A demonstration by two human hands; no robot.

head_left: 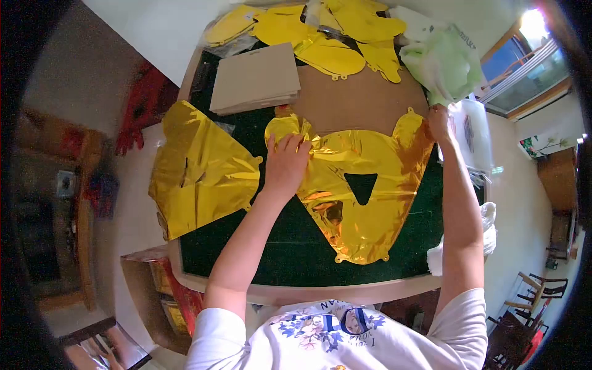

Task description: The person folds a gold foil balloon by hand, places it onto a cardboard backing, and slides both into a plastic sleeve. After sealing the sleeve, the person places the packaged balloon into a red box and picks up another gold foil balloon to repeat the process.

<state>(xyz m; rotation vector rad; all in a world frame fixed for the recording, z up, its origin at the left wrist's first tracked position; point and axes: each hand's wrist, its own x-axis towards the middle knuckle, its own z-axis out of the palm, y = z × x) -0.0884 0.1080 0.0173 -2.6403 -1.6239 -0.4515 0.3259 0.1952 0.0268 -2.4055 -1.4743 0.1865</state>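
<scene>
A flat gold foil letter balloon (pixel 376 225), shaped like an A with a triangular hole, lies on the dark green tabletop with its narrow end towards me. My left hand (pixel 287 161) rests on its upper left leg, fingers slightly apart and pressing on the creased foil. At the upper right leg, the curled fingers of my right hand (pixel 440 123) grip the foil's outer edge; the fingertips are partly hidden. Left of my left forearm lies another gold foil balloon (pixel 209 176), flat, with a small slit and tabs along its edge.
Several yellow foil pieces (pixel 283 28) are heaped at the far edge. A stack of grey-beige boards (pixel 256 77) and a brown cardboard sheet (pixel 357 102) lie before them. A pale green plastic bag (pixel 444 65) stands far right. White cloth (pixel 435 256) sits near my right forearm.
</scene>
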